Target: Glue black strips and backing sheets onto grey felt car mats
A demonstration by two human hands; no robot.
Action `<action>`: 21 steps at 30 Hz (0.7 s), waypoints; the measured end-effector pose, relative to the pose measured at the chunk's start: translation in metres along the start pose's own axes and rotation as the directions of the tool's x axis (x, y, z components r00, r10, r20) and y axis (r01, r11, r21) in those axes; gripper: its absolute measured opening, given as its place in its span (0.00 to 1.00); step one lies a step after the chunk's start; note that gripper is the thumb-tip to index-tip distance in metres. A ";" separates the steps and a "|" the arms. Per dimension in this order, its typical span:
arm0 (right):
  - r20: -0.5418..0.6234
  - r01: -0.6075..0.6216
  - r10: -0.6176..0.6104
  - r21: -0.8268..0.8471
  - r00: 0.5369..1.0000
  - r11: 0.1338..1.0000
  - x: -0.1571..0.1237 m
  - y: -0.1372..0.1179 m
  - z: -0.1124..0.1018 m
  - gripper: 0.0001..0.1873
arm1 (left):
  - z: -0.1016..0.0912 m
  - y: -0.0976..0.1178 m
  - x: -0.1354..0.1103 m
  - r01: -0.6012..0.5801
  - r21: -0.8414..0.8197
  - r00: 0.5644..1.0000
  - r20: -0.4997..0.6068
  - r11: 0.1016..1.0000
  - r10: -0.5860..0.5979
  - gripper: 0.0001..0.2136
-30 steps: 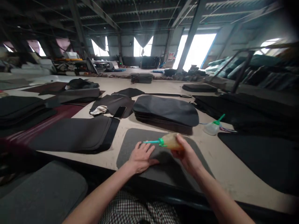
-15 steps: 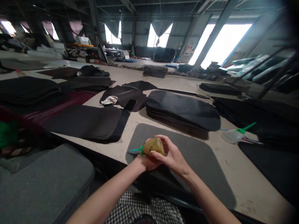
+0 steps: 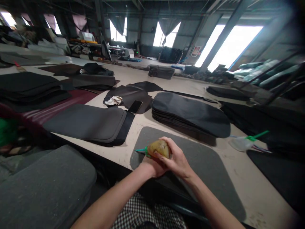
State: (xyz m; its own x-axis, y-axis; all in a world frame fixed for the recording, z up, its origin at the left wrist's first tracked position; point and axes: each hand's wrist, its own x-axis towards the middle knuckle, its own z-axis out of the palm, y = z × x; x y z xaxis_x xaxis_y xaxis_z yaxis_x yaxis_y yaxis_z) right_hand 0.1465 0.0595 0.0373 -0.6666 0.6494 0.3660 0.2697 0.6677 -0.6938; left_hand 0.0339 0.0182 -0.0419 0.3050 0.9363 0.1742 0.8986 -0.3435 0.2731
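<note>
My right hand (image 3: 175, 156) is wrapped around the base of a squeeze bottle (image 3: 158, 149) with yellowish contents and a green nozzle pointing left. From below, my left hand (image 3: 156, 167) grips the same bottle; most of its fingers are hidden behind it. The bottle lies on its side, its walls pressed in. Beneath both hands is a grey rounded mat (image 3: 202, 162) at the table's front edge. The nozzle tip is over the mat's left part; whether it touches the mat, I cannot tell.
Behind the mat stands a stack of dark rounded panels (image 3: 188, 109). More dark panels (image 3: 88, 122) lie left, near a phone (image 3: 135, 107) and a white cloth (image 3: 113, 100). A clear bottle with a green nozzle (image 3: 241, 143) lies right. A grey padded piece (image 3: 47, 184) is at lower left.
The bottle has been squeezed and now looks narrower toward its base. Both hands keep hold of it, shifting slightly right in view, and the whole scene has shifted slightly too.
</note>
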 end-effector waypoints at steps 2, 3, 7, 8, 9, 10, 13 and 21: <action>-0.045 -0.012 0.011 -0.012 0.999 1.000 0.005 0.007 0.002 0.26 | -0.003 0.001 0.000 0.014 -0.016 1.000 -0.005 1.000 -0.014 0.31; -0.068 -0.015 0.014 -0.017 0.998 1.000 0.007 0.011 0.004 0.27 | -0.006 0.001 0.000 0.015 -0.028 1.000 -0.006 0.999 -0.015 0.32; -0.156 -0.052 0.041 -0.067 0.987 0.996 0.017 0.028 0.010 0.28 | -0.016 0.001 -0.003 -0.002 -0.013 0.999 -0.044 1.000 0.001 0.33; -0.177 -0.063 0.049 -0.078 0.983 0.995 0.020 0.031 0.012 0.28 | -0.017 0.001 -0.004 -0.005 -0.001 0.998 -0.057 1.000 0.005 0.33; -0.199 -0.070 0.051 -0.089 0.979 0.994 0.023 0.033 0.013 0.28 | -0.018 0.001 -0.005 -0.009 0.011 0.998 -0.065 1.000 0.010 0.33; -0.221 -0.070 0.047 -0.099 0.974 0.993 0.026 0.036 0.014 0.28 | -0.018 0.000 -0.005 -0.012 0.023 0.997 -0.070 1.000 0.013 0.33; -0.281 -0.070 0.029 -0.137 0.959 0.988 0.037 0.042 0.015 0.28 | -0.016 0.000 -0.005 -0.004 0.043 0.997 -0.082 0.999 0.008 0.33; -0.399 -0.143 0.054 -0.197 0.915 0.970 0.055 0.059 0.013 0.28 | -0.018 0.001 -0.003 0.010 0.027 0.995 -0.094 1.000 -0.008 0.34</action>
State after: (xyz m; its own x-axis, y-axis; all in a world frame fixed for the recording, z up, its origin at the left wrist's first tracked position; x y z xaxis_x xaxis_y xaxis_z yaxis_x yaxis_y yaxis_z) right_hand 0.1160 0.1297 0.0086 -0.3186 0.7756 0.5450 0.4939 0.6266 -0.6029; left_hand 0.0279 0.0134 -0.0256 0.2670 0.9278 0.2607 0.9099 -0.3318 0.2489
